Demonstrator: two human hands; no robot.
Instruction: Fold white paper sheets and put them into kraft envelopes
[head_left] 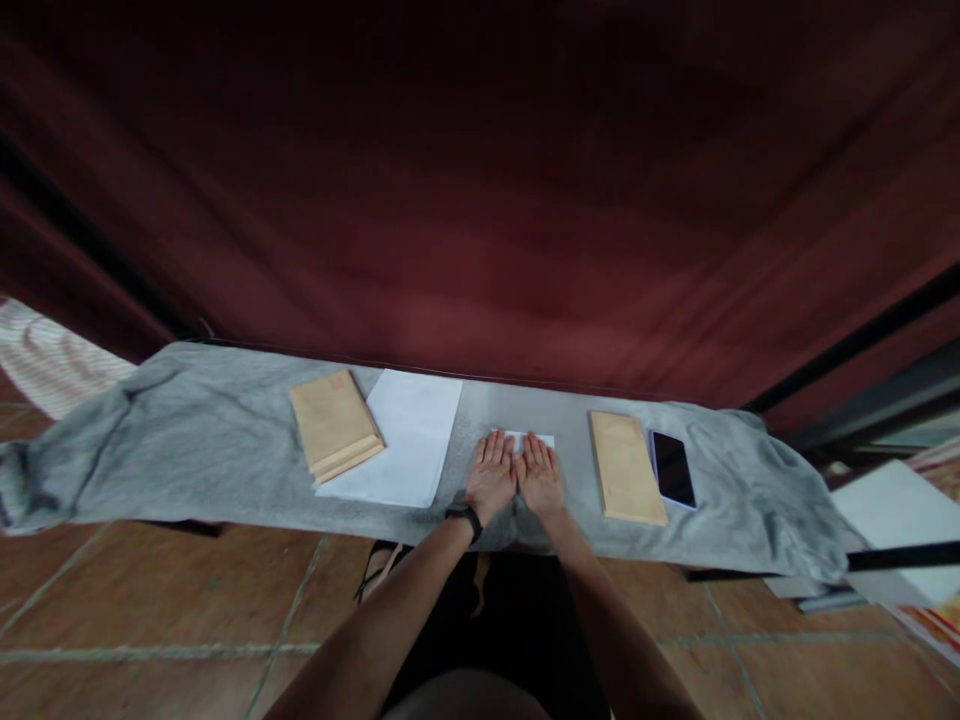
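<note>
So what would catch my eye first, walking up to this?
Most likely the left hand and right hand, pressed flat side by side on a small white paper in the middle of a grey cloth. Behind them hangs a huge dark red curtain. A stack of brown envelopes overlaps white sheets to the left; another brown envelope and a dark phone lie to the right.

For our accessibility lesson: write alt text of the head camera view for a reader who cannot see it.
A left hand and right hand press flat on a white paper on a grey cloth. To their left lie stacked brown envelopes partly on white sheets; right, a brown envelope beside a smartphone.
</note>
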